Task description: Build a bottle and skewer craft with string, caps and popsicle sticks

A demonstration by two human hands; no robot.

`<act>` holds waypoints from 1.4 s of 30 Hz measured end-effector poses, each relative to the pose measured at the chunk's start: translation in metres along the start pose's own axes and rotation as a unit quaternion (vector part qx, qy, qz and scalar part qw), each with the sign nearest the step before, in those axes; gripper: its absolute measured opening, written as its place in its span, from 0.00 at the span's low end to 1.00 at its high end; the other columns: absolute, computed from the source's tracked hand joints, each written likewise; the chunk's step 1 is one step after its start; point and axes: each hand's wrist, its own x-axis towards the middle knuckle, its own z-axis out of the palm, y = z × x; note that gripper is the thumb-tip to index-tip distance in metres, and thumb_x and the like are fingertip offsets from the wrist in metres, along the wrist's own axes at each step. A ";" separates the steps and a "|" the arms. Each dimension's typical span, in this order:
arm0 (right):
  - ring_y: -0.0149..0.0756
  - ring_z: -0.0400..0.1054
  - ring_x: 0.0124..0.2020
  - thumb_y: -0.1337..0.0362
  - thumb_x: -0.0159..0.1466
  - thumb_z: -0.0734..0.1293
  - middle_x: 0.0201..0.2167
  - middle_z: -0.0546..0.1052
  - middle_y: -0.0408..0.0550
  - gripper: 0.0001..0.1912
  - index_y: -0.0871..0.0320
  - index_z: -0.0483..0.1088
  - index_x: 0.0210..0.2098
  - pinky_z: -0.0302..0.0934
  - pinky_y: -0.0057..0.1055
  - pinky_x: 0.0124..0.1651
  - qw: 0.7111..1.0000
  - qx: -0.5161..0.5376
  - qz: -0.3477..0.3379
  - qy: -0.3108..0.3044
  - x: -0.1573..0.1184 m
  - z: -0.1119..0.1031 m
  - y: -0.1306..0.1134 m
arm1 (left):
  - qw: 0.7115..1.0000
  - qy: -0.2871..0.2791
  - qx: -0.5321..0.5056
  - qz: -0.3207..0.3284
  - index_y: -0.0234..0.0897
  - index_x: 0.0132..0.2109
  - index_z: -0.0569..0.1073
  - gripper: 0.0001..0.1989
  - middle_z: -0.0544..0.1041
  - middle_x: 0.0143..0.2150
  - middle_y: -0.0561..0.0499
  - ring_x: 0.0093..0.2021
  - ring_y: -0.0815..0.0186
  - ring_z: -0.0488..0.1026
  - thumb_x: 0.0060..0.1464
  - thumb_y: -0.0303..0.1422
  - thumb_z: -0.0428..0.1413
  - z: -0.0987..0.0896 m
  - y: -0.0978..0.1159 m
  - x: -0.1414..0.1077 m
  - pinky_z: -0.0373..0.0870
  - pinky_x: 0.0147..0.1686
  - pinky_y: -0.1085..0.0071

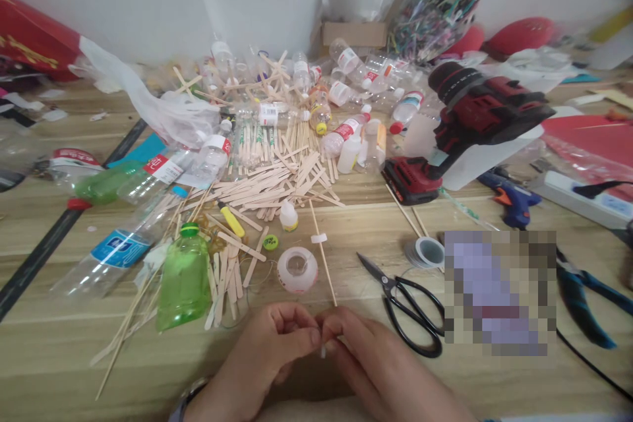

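My left hand (281, 346) and my right hand (363, 349) meet at the front edge of the wooden table, their fingertips pinched together. A small whitish piece (323, 349) pokes out below the fingertips; most of it is hidden. Just beyond the hands lies a thin wooden skewer (325, 264) with a white tab (319, 238) around it, its near end close to my right fingers. Left of the skewer is a roll of clear tape (297, 270). Black-handled scissors (403, 300) rest to the right of my right hand.
Wooden sticks (262, 184) and plastic bottles cover the middle and back. A green bottle (184, 277) stands at left. On the right are a red drill (475, 119), a wire spool (428, 252), a blue glue gun (517, 201), pliers (583, 297) and a power strip (583, 198).
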 end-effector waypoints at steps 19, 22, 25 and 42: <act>0.31 0.72 0.21 0.57 0.65 0.61 0.22 0.72 0.40 0.11 0.57 0.69 0.33 0.60 0.24 0.25 0.947 0.291 0.116 0.077 0.013 0.017 0.009 | 0.687 0.179 0.501 0.496 0.40 0.38 0.69 0.15 0.78 0.26 0.55 0.24 0.68 0.76 0.69 0.33 0.40 -0.005 -0.013 0.000 0.67 0.25 0.73; 0.29 0.71 0.19 0.57 0.63 0.62 0.21 0.71 0.39 0.11 0.58 0.69 0.33 0.59 0.23 0.23 0.940 0.310 0.124 0.072 0.014 0.017 0.009 | 0.688 0.179 0.507 0.488 0.40 0.36 0.69 0.15 0.77 0.25 0.56 0.24 0.67 0.76 0.69 0.34 0.41 -0.005 -0.014 0.000 0.67 0.25 0.73; 0.28 0.70 0.18 0.56 0.62 0.64 0.21 0.70 0.38 0.11 0.58 0.68 0.32 0.57 0.22 0.22 0.935 0.322 0.127 0.073 0.015 0.018 0.010 | 0.690 0.185 0.500 0.489 0.41 0.37 0.69 0.14 0.78 0.25 0.56 0.24 0.68 0.76 0.69 0.34 0.41 -0.006 -0.014 0.000 0.68 0.25 0.73; 0.28 0.70 0.16 0.51 0.63 0.62 0.19 0.69 0.35 0.15 0.55 0.59 0.29 0.56 0.21 0.19 0.917 0.369 0.134 0.076 0.013 0.019 0.006 | 0.710 0.165 0.474 0.494 0.41 0.35 0.70 0.15 0.78 0.24 0.57 0.23 0.69 0.75 0.68 0.32 0.42 -0.002 -0.014 -0.002 0.67 0.24 0.73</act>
